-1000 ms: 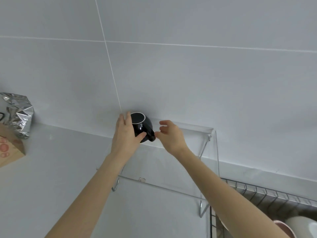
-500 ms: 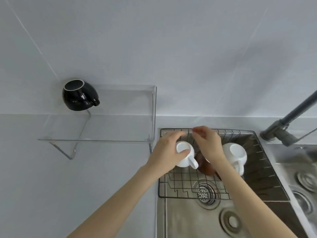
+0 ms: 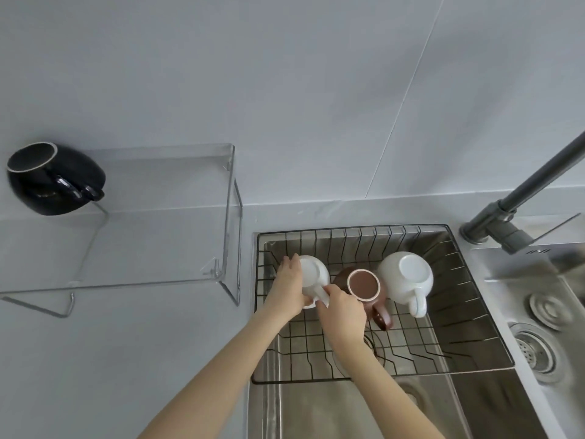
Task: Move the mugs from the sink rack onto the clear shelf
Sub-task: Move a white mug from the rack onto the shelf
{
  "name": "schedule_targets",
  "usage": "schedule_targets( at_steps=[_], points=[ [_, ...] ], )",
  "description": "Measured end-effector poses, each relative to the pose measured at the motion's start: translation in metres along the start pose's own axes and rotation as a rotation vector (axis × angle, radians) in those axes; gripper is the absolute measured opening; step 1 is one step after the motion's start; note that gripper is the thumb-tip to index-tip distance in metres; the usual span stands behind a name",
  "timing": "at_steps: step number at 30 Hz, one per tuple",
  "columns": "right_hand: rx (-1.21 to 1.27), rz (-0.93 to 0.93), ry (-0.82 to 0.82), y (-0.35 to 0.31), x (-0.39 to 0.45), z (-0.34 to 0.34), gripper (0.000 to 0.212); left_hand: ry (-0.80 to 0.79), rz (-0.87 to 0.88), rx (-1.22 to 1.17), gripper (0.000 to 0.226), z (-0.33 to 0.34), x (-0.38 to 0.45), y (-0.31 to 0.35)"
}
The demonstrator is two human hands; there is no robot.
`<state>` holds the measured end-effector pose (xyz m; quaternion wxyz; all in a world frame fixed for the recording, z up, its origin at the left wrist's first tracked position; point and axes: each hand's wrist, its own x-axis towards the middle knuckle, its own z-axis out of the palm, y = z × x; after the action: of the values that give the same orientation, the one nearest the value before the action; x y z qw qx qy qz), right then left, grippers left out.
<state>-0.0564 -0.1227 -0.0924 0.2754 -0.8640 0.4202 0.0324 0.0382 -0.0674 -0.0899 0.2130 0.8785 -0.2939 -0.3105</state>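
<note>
A black mug (image 3: 53,180) stands on the clear shelf (image 3: 164,217) at its far left end. In the wire sink rack (image 3: 443,312) sit three upside-down mugs: a small white mug (image 3: 313,274) on the left, a brown mug (image 3: 364,288) in the middle and a larger white mug (image 3: 408,277) on the right. My left hand (image 3: 288,288) wraps around the left side of the small white mug. My right hand (image 3: 340,312) pinches that mug's handle.
The rack hangs over a steel sink basin (image 3: 348,413). A dark grey faucet (image 3: 522,198) rises at the right, with a second basin and drain (image 3: 535,350) beyond it. Grey counter (image 3: 110,359) lies below the shelf, and a tiled wall stands behind.
Both hands left the black mug on the shelf and moved right to the rack. They now hold the small white mug, with the right hand shifted onto its handle.
</note>
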Motion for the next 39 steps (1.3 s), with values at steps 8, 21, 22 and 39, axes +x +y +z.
schedule_targets(
  at_steps=[8,21,22,39],
  points=[
    [0.24,0.019,0.078,0.005,-0.005,-0.012,0.023,0.139,0.083,-0.032,0.083,-0.012,-0.007,0.005],
    [0.643,-0.401,0.251,-0.116,-0.058,-0.133,0.015,0.791,0.364,-0.197,0.077,-0.178,-0.128,0.048],
    [0.64,-0.438,0.228,-0.132,-0.061,-0.13,0.014,0.822,0.337,-0.205,0.079,-0.188,-0.137,0.038],
    [0.368,-0.677,-0.084,-0.3,-0.071,-0.01,0.02,0.879,-0.052,-0.39,0.05,-0.259,-0.178,-0.141]
  ],
)
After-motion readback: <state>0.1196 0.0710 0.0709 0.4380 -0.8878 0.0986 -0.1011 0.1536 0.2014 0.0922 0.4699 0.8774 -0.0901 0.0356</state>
